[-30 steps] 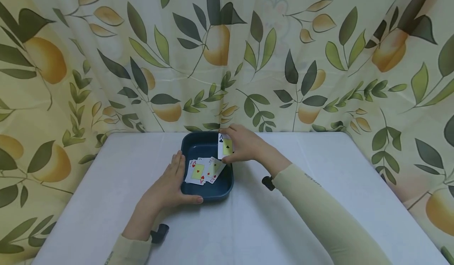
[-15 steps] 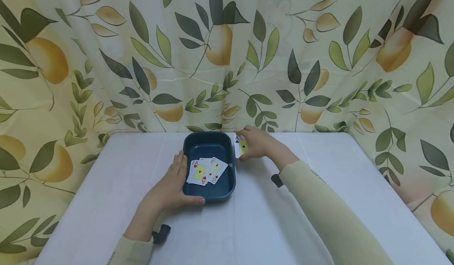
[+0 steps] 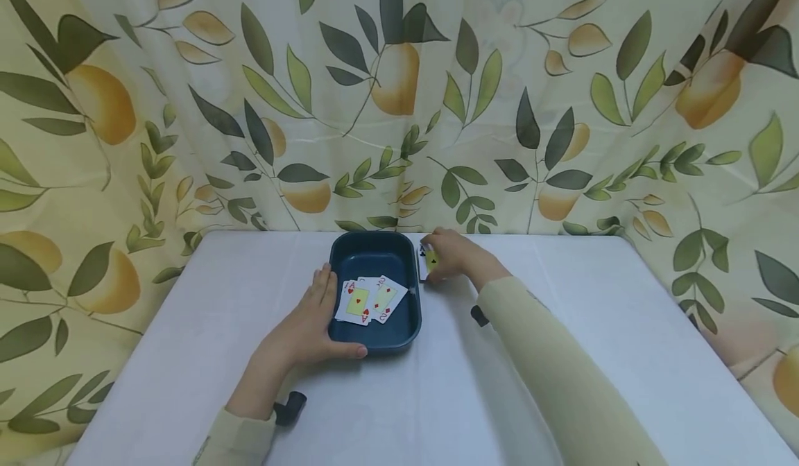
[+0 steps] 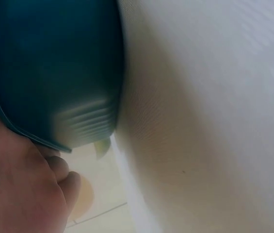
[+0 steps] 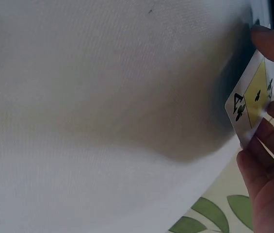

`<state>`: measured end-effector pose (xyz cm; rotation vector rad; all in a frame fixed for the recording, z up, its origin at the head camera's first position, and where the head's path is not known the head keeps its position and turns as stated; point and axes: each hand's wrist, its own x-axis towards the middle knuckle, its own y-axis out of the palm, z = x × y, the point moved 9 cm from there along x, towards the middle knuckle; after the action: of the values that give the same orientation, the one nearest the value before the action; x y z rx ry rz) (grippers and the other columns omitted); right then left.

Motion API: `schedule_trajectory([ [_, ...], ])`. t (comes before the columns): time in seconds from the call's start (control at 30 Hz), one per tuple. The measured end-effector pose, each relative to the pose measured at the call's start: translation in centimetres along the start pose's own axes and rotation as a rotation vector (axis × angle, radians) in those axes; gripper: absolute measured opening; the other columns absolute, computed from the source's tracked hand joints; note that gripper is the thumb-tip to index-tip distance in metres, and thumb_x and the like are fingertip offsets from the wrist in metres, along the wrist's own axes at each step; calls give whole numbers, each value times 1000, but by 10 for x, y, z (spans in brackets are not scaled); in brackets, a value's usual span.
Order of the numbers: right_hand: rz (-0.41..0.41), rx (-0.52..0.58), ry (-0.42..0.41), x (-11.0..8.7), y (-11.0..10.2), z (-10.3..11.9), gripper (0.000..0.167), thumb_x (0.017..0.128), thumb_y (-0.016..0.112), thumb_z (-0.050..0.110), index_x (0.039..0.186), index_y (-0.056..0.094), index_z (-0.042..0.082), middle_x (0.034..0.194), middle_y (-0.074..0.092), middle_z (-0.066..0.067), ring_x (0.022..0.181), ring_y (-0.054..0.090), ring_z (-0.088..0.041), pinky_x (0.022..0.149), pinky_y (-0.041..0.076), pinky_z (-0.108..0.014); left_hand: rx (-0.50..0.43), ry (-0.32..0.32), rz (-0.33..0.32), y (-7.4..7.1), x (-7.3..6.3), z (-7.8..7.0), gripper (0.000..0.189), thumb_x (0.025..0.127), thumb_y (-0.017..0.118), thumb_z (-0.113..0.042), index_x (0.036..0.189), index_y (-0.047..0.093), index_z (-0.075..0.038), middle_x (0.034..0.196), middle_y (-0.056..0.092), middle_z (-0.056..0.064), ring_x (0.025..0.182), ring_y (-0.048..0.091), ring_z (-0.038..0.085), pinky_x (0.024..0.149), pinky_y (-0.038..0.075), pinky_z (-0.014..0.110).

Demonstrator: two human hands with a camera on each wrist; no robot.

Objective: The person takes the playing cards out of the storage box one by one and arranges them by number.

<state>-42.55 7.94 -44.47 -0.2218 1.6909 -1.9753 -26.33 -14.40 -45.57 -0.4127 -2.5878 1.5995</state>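
While your right grip [image 3: 454, 254] is pinching an ace of clubs [image 3: 431, 263] by its edges, the card is hanging just outside the right wall of the dark blue tray [image 3: 373, 261]. Your thumb is pressing the card's near edge and your fingertips are holding its far edge, so the card is spanning the space between them, on the side of the palm toward the tray. Whether it is touching the desk [image 3: 374, 417] or the tray wall, you cannot tell. Your left grip [image 3: 306, 327] is keeping its fingers extended along the tray's outer left wall, its thumb lying across the near corner of the rim. Inside the tray, an ace of hearts [image 3: 357, 304] and a two of diamonds [image 3: 392, 298] are lying face up, with another card partly showing between them.
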Motion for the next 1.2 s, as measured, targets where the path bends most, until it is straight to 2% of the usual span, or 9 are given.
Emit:
schedule_trajectory([
  [0.17, 49, 27, 41, 4, 11, -6, 86, 70, 89, 34, 145, 52, 12, 142, 50, -14, 125, 49, -31, 107, 44, -51, -2, 4, -1, 0, 0, -4, 147, 58, 74, -84, 161, 1, -8, 168, -14, 5, 155, -5, 29, 116, 27, 59],
  [0.4, 78, 43, 57, 4, 16, -8, 85, 72, 88, 35, 146, 51, 13, 144, 47, -13, 125, 47, -29, 107, 44, -50, -3, 6, 4, 0, 0, -6, 147, 58, 74, -83, 161, 1, -8, 168, -15, 5, 155, -5, 29, 116, 26, 59],
  [0.63, 48, 24, 12, -2, 8, -2, 91, 72, 87, 37, 149, 47, 10, 146, 47, -16, 126, 48, -32, 108, 43, -50, 4, -1, -5, -2, -1, -4, 147, 58, 74, -83, 161, 1, -8, 168, -15, 4, 155, -5, 30, 116, 26, 59],
  [0.77, 6, 19, -9, -11, -1, 2, 92, 73, 85, 39, 150, 44, 11, 150, 44, -16, 133, 44, -35, 110, 41, -52, -1, -5, 1, -2, -1, -4, 147, 58, 75, -82, 161, 1, -8, 168, -15, 5, 155, -5, 30, 116, 26, 59],
  [1.03, -148, 69, -140, -35, -34, 39, 83, 80, 77, 40, 151, 44, 10, 151, 44, -15, 138, 41, -34, 111, 40, -52, -1, -10, 1, -4, -2, -4, 147, 58, 74, -83, 160, 1, -7, 167, -15, 6, 155, -6, 30, 117, 25, 59],
  [1.2, -183, 90, -212, -46, -38, 74, 84, 81, 76, 46, 151, 43, 14, 152, 43, -12, 139, 40, -30, 111, 41, -50, 12, -5, 3, -3, -2, -3, 147, 58, 72, -85, 160, 2, -6, 168, -14, 6, 155, -5, 32, 117, 26, 59],
])
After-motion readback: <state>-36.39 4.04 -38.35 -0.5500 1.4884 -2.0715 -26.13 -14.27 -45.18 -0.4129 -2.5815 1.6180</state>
